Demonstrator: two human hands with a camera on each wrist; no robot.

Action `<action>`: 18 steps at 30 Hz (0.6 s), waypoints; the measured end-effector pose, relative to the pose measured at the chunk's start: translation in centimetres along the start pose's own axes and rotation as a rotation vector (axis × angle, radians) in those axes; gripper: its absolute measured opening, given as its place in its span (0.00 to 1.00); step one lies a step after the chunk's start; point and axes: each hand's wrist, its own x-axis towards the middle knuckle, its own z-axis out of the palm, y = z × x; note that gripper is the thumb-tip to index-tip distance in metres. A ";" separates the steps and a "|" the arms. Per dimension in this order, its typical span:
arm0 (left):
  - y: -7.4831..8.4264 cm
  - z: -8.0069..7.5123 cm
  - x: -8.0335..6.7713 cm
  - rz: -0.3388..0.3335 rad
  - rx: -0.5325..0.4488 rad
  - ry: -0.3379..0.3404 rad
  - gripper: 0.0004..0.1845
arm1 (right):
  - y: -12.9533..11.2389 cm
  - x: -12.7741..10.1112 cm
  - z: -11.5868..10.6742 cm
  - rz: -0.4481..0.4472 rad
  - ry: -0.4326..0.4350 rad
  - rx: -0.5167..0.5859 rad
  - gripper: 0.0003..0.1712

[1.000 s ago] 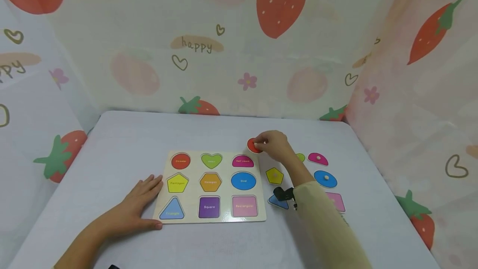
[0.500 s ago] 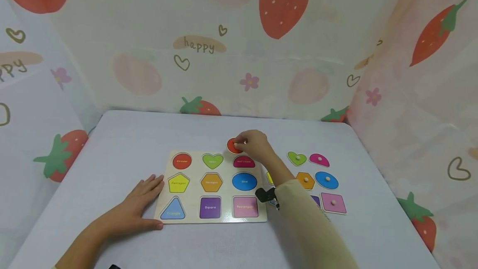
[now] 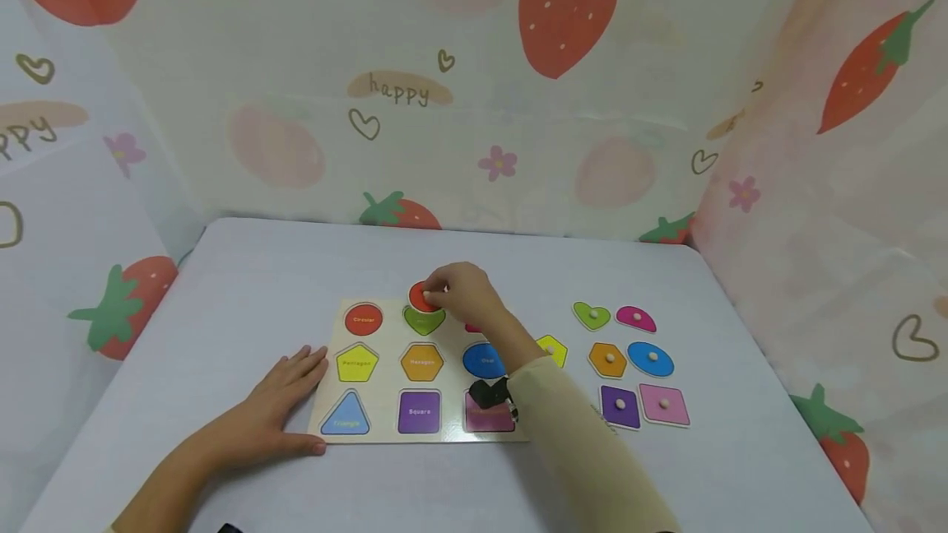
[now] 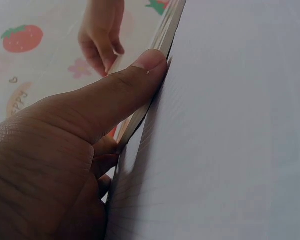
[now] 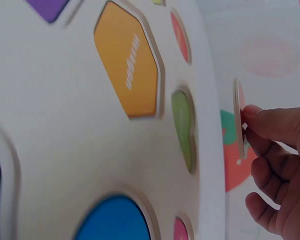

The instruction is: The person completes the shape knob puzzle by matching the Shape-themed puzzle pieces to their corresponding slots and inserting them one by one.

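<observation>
Red disc (image 3: 420, 296), pinched by right hand (image 3: 461, 294) fingers above centre-frame board (image 3: 385, 434); left hand (image 3: 277, 405) flat, bracing. Risk: loose pinch, disc drops.

The right hand (image 3: 462, 296), pinching the red round piece (image 3: 420, 296), has carried it leftward from beyond the puzzle board's (image 3: 385, 336) far right corner to above the green heart recess (image 3: 424, 320). With the forearm now lying across the board's right column, the loose pieces it hid a second ago show again behind the grip: the yellow pentagon (image 3: 551, 349), orange hexagon (image 3: 607, 359) and purple square (image 3: 619, 406).
</observation>
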 end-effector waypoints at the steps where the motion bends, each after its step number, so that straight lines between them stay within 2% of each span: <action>1: -0.1 0.0 -0.1 0.000 0.002 0.001 0.65 | -0.3 0.1 0.4 -0.003 -0.005 -0.001 0.11; 8: -0.1 0.1 0.0 0.004 0.003 0.008 0.66 | -2.6 0.4 2.7 0.015 -0.044 0.046 0.11; 18: 0.0 -0.1 0.0 0.004 0.008 -0.004 0.65 | -4.5 1.1 5.3 0.028 -0.038 0.039 0.10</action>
